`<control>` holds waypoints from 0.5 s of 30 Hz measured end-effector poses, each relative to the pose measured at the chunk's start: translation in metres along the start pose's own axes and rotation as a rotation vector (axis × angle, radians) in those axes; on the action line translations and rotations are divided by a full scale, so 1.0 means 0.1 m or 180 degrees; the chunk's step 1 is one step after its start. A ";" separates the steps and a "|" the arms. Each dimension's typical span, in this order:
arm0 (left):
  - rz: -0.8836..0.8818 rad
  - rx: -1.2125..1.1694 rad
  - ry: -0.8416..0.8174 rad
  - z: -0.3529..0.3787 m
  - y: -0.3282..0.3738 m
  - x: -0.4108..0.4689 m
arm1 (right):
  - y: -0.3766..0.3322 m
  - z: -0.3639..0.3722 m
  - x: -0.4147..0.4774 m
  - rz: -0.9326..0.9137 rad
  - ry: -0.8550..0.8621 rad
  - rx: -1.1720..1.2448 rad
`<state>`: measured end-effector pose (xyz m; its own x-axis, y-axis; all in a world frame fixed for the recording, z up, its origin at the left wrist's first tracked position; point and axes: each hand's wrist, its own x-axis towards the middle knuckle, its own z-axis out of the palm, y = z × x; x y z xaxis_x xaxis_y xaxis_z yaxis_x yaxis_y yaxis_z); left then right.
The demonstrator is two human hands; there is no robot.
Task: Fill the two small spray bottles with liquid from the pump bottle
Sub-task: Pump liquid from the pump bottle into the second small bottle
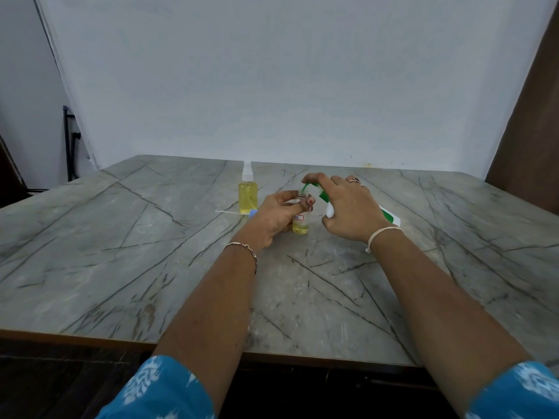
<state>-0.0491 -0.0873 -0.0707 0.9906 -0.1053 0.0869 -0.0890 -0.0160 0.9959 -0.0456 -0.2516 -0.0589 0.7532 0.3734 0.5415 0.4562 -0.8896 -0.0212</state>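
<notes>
Head view: the left hand [278, 216] grips the open spray bottle [301, 227]; just right of it, the right hand [348, 207] clasps the tilted pump bottle [390, 218], its spout [307, 186] at the spray bottle's mouth.

Most of the pump bottle [391, 218] lies hidden under the gripping right hand [351, 207]; beside the thumb of the left hand [276, 216], the label [298, 218] on the small spray bottle [300, 228] is too small to read.

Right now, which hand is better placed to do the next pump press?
Right. The right hand grips the tilted pump bottle, a fingertip on its green pump head, whose spout meets the mouth of the open small bottle. The left hand holds that bottle upright, so it is occupied.
</notes>
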 end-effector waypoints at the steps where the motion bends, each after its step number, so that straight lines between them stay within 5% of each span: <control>1: 0.0001 0.0002 -0.0014 0.00 0.00 0.00 | 0.00 0.00 0.01 0.0013 -0.0001 0.0040; 15: -0.0074 -0.0061 0.0110 -0.02 -0.01 0.05 | -0.02 -0.02 0.00 -0.0226 -0.0039 -0.0648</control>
<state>-0.0437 -0.0856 -0.0712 0.9954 -0.0708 0.0642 -0.0643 0.0010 0.9979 -0.0471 -0.2497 -0.0572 0.7288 0.4391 0.5253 0.4043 -0.8952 0.1875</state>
